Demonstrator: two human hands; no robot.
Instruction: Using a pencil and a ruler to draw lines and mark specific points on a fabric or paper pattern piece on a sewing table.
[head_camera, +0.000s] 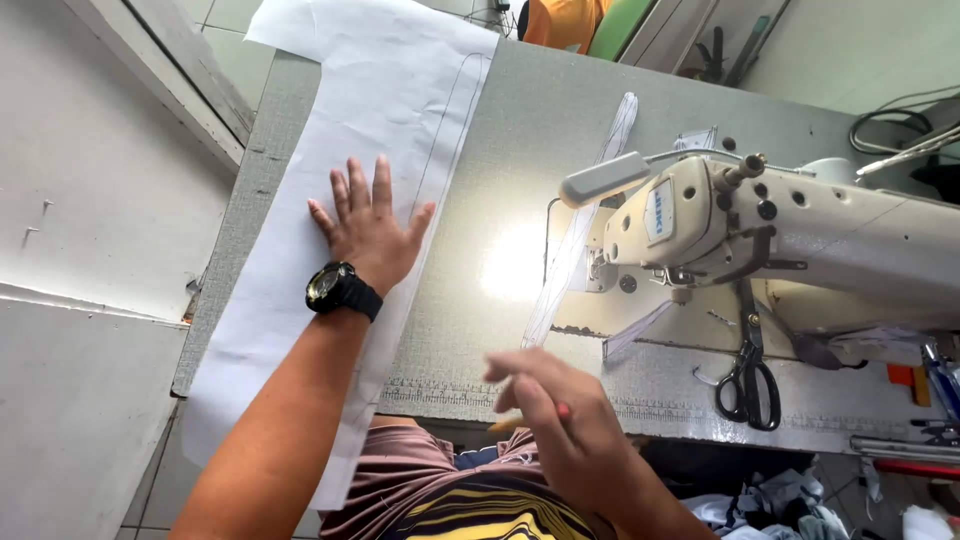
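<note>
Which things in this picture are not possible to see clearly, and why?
- Right hand, head view: blurred by motion; the thin orange thing it holds, maybe a pencil, cannot be named surely.
- White fabric: its near end drops past the table edge behind the left hand and forearm.
- Needle area of the sewing machine: hidden by the machine head.
- Scissors: blade tips unclear.
</note>
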